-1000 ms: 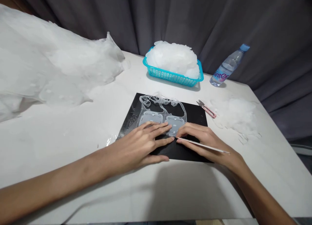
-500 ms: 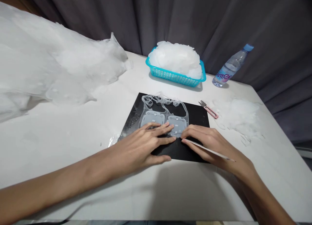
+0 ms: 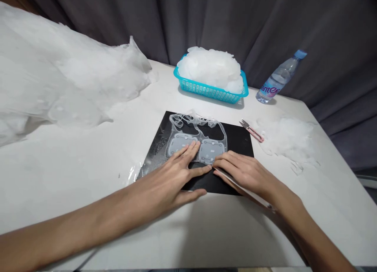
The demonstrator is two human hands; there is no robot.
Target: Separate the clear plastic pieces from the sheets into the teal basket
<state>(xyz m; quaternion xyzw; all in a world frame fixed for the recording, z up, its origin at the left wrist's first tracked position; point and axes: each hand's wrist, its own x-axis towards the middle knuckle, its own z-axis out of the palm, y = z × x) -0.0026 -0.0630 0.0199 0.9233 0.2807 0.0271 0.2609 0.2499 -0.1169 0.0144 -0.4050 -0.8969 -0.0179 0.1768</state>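
Observation:
My left hand (image 3: 176, 173) lies with fingers spread over the black mat (image 3: 238, 138), fingertips on a translucent molded silicone sheet (image 3: 212, 148). That sheet has two rounded rectangular panels, with looped, stringy edges at the far side. My right hand (image 3: 247, 171) is closed around a thin, pale stick-like tool (image 3: 244, 189), its working end at the near edge of the right panel. The tool's other end extends back over my wrist. My fingers cover part of the left panel and the tool's tip.
Behind the mat stands a turquoise basket (image 3: 212, 92) heaped with white translucent pieces. A large clear bag (image 3: 73, 75) of white material fills the left. To the right are pink thread snips (image 3: 253, 132), a pile of translucent scraps (image 3: 291, 138) and a water bottle (image 3: 277, 81).
My left fingers have slid left, uncovering more of the right panel. My right hand has shifted slightly left along the near edge, and the tool has turned in its grip.

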